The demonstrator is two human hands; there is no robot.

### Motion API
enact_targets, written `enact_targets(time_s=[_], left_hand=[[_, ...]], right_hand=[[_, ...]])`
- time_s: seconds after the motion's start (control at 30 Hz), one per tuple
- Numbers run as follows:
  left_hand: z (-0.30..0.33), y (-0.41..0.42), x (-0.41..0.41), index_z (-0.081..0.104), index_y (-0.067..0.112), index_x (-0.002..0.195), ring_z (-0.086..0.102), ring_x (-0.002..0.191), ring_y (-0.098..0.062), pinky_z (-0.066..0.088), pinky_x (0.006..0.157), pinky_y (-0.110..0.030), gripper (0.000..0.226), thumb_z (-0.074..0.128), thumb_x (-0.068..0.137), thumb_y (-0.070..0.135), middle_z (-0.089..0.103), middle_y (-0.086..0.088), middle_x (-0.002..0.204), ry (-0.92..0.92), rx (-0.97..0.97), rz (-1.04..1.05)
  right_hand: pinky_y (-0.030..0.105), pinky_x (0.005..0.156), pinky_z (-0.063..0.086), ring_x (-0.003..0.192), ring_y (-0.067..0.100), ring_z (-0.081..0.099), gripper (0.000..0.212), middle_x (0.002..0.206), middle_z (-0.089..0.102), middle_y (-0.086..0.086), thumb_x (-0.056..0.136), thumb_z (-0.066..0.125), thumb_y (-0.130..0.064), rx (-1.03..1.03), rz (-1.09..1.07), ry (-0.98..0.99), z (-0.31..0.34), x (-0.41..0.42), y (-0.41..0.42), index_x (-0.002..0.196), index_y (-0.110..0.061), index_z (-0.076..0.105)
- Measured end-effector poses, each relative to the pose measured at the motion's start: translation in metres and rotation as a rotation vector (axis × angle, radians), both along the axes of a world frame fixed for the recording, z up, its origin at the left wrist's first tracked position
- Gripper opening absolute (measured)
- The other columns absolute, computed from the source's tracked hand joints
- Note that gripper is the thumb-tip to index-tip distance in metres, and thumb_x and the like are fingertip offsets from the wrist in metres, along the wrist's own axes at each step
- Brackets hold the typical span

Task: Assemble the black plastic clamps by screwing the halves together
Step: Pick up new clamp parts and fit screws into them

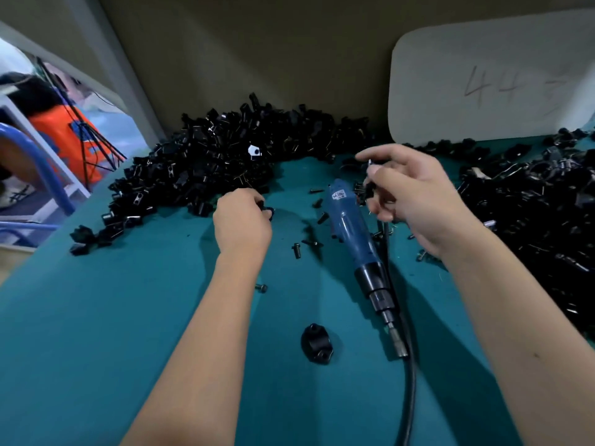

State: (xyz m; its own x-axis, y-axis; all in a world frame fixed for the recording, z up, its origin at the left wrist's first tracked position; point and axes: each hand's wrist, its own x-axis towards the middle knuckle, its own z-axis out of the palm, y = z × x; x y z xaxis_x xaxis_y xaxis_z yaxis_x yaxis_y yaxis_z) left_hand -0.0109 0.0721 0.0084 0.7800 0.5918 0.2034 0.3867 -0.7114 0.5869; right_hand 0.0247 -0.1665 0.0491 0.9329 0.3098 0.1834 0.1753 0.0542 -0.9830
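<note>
my left hand (242, 224) curls round a small black clamp half (266, 210) just off the big pile of parts (222, 156) at 11 o'clock. my right hand (415, 201) pinches a little black piece (370, 189) at 1 o'clock, index finger held out. the blue screwdriver (352, 239) lies on the green table (96, 333) between my hands. 1 clamp half (316, 348) sits at 6 o'clock, with loose screws (297, 251) around the middle.

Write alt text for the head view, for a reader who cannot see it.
Two bare hands work over a teal table: the left hand grips a black clamp piece, the right hand pinches a small black part. A blue electric screwdriver lies between them, beside loose screws, with heaps of black clamp parts behind.
</note>
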Motion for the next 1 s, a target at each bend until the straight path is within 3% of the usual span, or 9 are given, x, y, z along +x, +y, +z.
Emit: enact_targets(time_s=[0.13, 0.17, 0.23, 0.3, 0.33, 0.47, 0.57, 0.77, 1.0], left_hand=[[0.003, -0.012, -0.008, 0.075, 0.019, 0.104, 0.056, 0.109, -0.026, 0.043, 0.087, -0.033, 0.036, 0.068, 0.095, 0.053, 0.069, -0.002, 0.105, -0.153, 0.063, -0.006], [0.004, -0.019, -0.009, 0.071, 0.019, 0.096, 0.058, 0.099, -0.021, 0.046, 0.085, -0.035, 0.036, 0.064, 0.097, 0.055, 0.068, 0.002, 0.097, -0.255, -0.088, -0.018], [0.01, -0.038, -0.011, 0.059, 0.016, 0.092, 0.064, 0.077, -0.017, 0.055, 0.075, -0.04, 0.037, 0.055, 0.103, 0.052, 0.069, 0.001, 0.086, -0.432, -0.662, -0.056], [0.013, -0.056, -0.014, 0.054, 0.013, 0.103, 0.071, 0.069, -0.021, 0.062, 0.067, -0.036, 0.037, 0.049, 0.106, 0.049, 0.077, -0.008, 0.086, -0.505, -1.17, -0.125], [0.011, -0.063, -0.015, 0.053, 0.012, 0.108, 0.07, 0.063, -0.02, 0.061, 0.061, -0.032, 0.039, 0.047, 0.106, 0.05, 0.078, -0.008, 0.084, -0.498, -1.273, -0.138], [-0.001, -0.074, -0.02, 0.05, 0.011, 0.105, 0.048, 0.047, -0.012, 0.04, 0.042, -0.021, 0.045, 0.043, 0.106, 0.055, 0.068, -0.003, 0.071, -0.387, -1.376, -0.231], [-0.003, -0.077, -0.021, 0.055, 0.012, 0.105, 0.046, 0.05, -0.012, 0.04, 0.046, -0.022, 0.044, 0.04, 0.108, 0.053, 0.067, -0.005, 0.075, -0.359, -1.41, -0.324], [0.0, -0.078, -0.021, 0.063, 0.003, 0.123, 0.041, 0.054, -0.012, 0.033, 0.051, -0.021, 0.065, 0.035, 0.106, 0.059, 0.06, -0.007, 0.079, -0.299, -1.642, -0.512], [0.001, -0.08, -0.023, 0.062, 0.001, 0.125, 0.042, 0.057, -0.011, 0.037, 0.054, -0.019, 0.04, 0.045, 0.102, 0.028, 0.065, -0.008, 0.088, -0.301, -1.897, -0.654]], right_hand=[[0.026, 0.05, 0.041, 0.066, 0.022, 0.058, 0.023, 0.091, 0.058, 0.013, 0.1, 0.059, -0.013, 0.173, 0.057, 0.087, 0.0, 0.004, -0.02, 0.118, -0.017, 0.073], [0.025, 0.052, 0.042, 0.068, 0.022, 0.058, 0.024, 0.092, 0.059, 0.012, 0.101, 0.06, -0.013, 0.186, 0.073, 0.094, -0.001, 0.005, -0.024, 0.12, -0.017, 0.073], [0.024, 0.053, 0.044, 0.069, 0.021, 0.058, 0.025, 0.094, 0.06, 0.013, 0.102, 0.061, -0.012, 0.201, 0.106, 0.095, -0.003, 0.006, -0.029, 0.123, -0.017, 0.072], [0.023, 0.053, 0.044, 0.068, 0.021, 0.058, 0.026, 0.095, 0.061, 0.014, 0.101, 0.064, -0.013, 0.212, 0.126, 0.102, -0.005, 0.005, -0.032, 0.125, -0.017, 0.072], [0.023, 0.053, 0.044, 0.067, 0.021, 0.059, 0.027, 0.094, 0.063, 0.013, 0.099, 0.066, -0.014, 0.216, 0.127, 0.11, -0.006, 0.005, -0.033, 0.125, -0.017, 0.071], [0.023, 0.052, 0.045, 0.064, 0.021, 0.059, 0.025, 0.09, 0.068, 0.012, 0.1, 0.066, -0.014, 0.208, 0.124, 0.13, -0.01, 0.001, -0.028, 0.125, -0.015, 0.068], [0.023, 0.051, 0.043, 0.061, 0.019, 0.058, 0.025, 0.093, 0.072, 0.013, 0.103, 0.06, -0.01, 0.193, 0.141, 0.143, -0.012, -0.003, -0.019, 0.128, -0.011, 0.065], [0.021, 0.052, 0.042, 0.063, 0.017, 0.055, 0.027, 0.093, 0.072, 0.015, 0.1, 0.063, -0.006, 0.191, 0.169, 0.119, -0.016, -0.004, -0.009, 0.126, -0.008, 0.069], [0.022, 0.058, 0.047, 0.067, 0.016, 0.057, 0.034, 0.093, 0.07, 0.007, 0.099, 0.06, 0.001, 0.234, 0.255, 0.119, -0.02, -0.001, -0.013, 0.129, -0.013, 0.071]])
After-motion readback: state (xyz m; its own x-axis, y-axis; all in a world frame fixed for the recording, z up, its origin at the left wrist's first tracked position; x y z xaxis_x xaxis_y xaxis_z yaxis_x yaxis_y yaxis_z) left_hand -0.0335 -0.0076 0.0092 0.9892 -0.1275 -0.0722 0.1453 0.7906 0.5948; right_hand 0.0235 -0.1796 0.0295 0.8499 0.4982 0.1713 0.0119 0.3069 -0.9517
